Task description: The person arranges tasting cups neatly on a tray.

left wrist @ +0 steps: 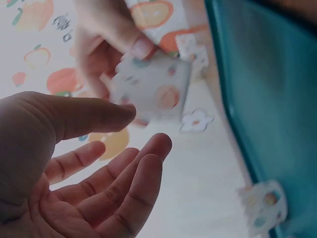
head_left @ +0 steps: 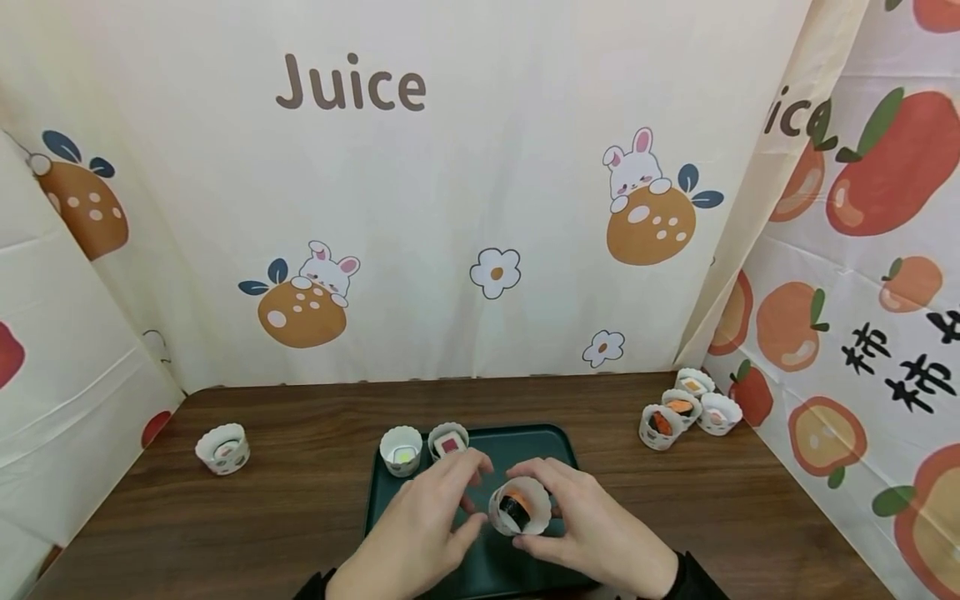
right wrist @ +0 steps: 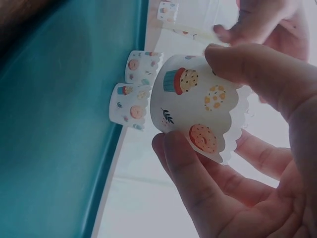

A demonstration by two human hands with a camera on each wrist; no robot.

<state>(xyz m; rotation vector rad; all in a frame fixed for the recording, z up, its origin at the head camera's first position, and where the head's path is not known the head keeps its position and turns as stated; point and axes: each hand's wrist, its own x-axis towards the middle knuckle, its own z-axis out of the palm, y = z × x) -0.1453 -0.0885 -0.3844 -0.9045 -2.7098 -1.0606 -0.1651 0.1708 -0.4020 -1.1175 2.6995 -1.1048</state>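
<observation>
Between thumb and fingers my right hand [head_left: 592, 521] grips a white paper baking cup [right wrist: 198, 101] printed with cupcakes and donuts. It is held over the dark green tray [head_left: 551, 442], and a small sushi piece [head_left: 514, 507] with a black band and orange top lies inside it. Just left of the cup is my left hand [head_left: 420, 521], its fingers spread and loosely bent with nothing in them. In the left wrist view the left thumb overlaps the cup. Two more paper cups stand at the tray's back left, one with a yellow-green piece [head_left: 404, 455], the other with a dark pink one [head_left: 450, 443].
A single paper cup [head_left: 223, 450] stands on the wooden table [head_left: 300, 467] to the left. Several filled cups cluster at the back right, among them one with a red-orange piece [head_left: 660, 423]. Printed cloth [head_left: 480, 167] hangs behind and at both sides.
</observation>
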